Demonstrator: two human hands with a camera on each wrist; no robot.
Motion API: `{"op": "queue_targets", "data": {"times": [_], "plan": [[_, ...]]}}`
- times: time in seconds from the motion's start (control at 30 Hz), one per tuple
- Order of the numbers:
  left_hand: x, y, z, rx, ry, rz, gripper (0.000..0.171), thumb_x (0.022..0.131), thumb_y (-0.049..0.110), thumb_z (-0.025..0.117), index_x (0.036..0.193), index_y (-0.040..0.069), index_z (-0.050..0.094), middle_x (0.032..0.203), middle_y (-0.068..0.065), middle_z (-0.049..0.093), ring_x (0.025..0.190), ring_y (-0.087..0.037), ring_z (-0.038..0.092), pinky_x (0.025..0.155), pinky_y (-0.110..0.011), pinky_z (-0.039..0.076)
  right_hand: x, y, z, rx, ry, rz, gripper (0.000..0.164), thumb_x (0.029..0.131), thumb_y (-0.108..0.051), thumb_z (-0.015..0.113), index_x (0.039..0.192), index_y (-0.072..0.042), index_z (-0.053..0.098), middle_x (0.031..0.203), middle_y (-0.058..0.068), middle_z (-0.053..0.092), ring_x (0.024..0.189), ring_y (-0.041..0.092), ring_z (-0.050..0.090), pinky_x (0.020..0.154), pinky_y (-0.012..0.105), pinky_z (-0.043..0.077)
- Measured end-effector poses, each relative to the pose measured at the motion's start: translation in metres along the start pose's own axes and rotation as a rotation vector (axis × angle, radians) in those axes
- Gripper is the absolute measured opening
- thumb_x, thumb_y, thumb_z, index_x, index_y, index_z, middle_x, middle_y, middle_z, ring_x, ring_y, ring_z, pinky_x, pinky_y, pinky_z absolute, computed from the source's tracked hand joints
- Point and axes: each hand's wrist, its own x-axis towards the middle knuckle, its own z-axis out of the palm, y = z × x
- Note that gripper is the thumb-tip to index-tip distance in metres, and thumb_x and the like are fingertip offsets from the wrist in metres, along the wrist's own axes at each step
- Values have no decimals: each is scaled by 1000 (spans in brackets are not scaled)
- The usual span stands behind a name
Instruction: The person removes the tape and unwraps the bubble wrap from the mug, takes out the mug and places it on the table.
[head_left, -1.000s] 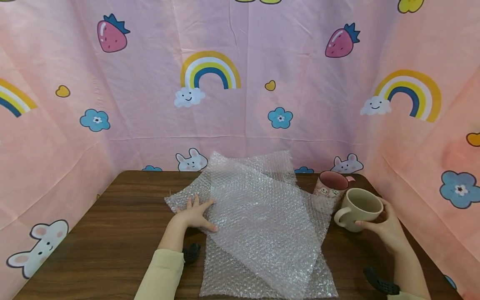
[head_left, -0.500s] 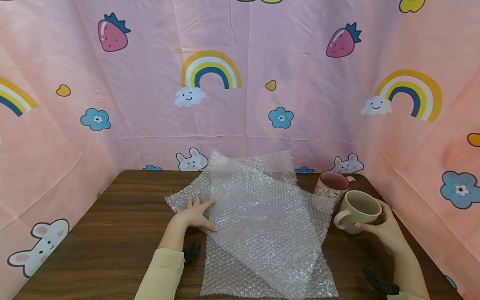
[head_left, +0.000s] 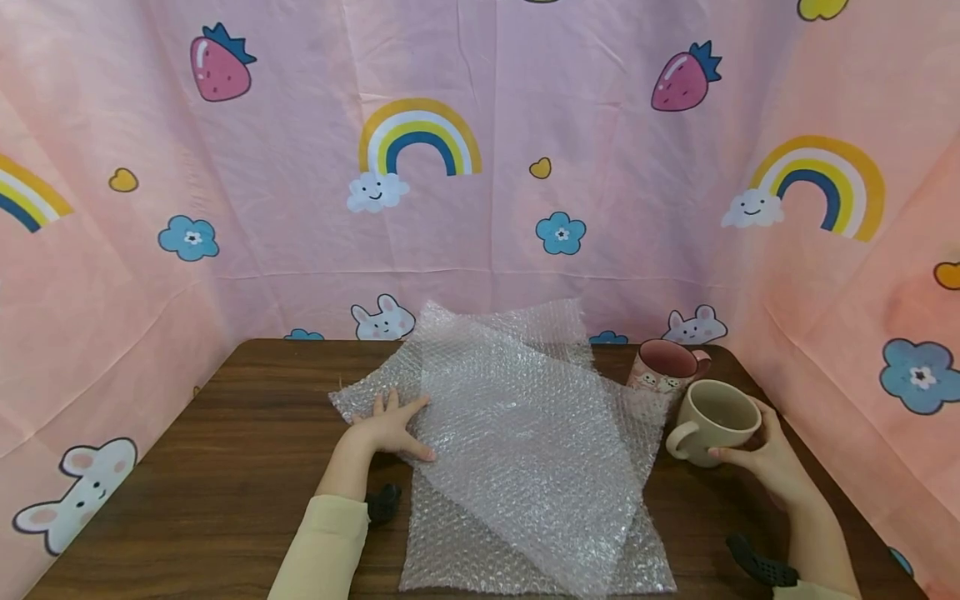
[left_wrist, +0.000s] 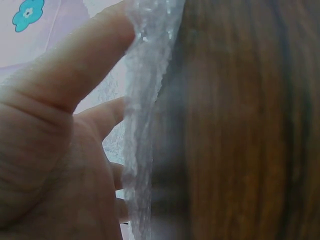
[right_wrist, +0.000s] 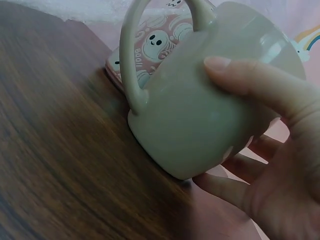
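Sheets of clear bubble wrap (head_left: 525, 433) lie overlapped across the middle of the table. My left hand (head_left: 390, 429) rests on their left edge with fingers spread; in the left wrist view its fingertips touch the bubble wrap (left_wrist: 142, 110). At the right, my right hand (head_left: 761, 454) grips a beige mug (head_left: 712, 425) round its side, thumb in front and fingers behind. The mug stands upright, its handle pointing left. In the right wrist view the mug (right_wrist: 200, 115) has its base right at the wood. Behind it is a pink mug (head_left: 663, 367) with ghost drawings, partly covered by bubble wrap.
The dark wooden table (head_left: 225, 467) carries everything. A pink printed cloth (head_left: 495, 242) hangs behind it and along both sides, close to the table's right edge by the beige mug. Black wrist straps show on both arms.
The beige mug in my right hand has shifted slightly down and toward me, and sits lower now. My left hand and the bubble wrap have stayed in place.
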Motion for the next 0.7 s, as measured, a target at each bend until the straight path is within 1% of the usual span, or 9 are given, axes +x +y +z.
{"op": "queue_targets", "data": {"times": [0.07,0.1,0.4,0.7], "plan": [[0,0,0,-1,-3,-2,105,69,49,82,153,16,27,151,-35,-5,135,-55,-11,89,-81,-5,0,0,-1,-17,-13,9,85,80,4,73,143,-16,19,129,10,33,97,0,47,72,18,47],[0,0,1,-3,-5,-2,105,70,49,82,153,16,27,151,-35,-6,135,-55,-11,89,-81,-5,0,0,-1,-20,-17,11,85,80,4,73,143,-15,19,129,10,32,97,0,47,73,18,47],[2,-1,1,-8,-24,-4,106,70,50,82,153,17,25,152,-34,-8,135,-54,-14,89,-81,-6,-1,1,-1,9,-39,24,86,81,3,72,144,-14,16,130,11,28,98,-3,47,74,16,47],[2,-1,-1,25,-44,-12,107,71,52,80,154,17,22,152,-34,-9,135,-54,-13,90,-81,-5,-1,0,1,3,-42,70,87,83,-1,72,143,-3,10,131,19,28,96,-3,46,72,18,47]]}}
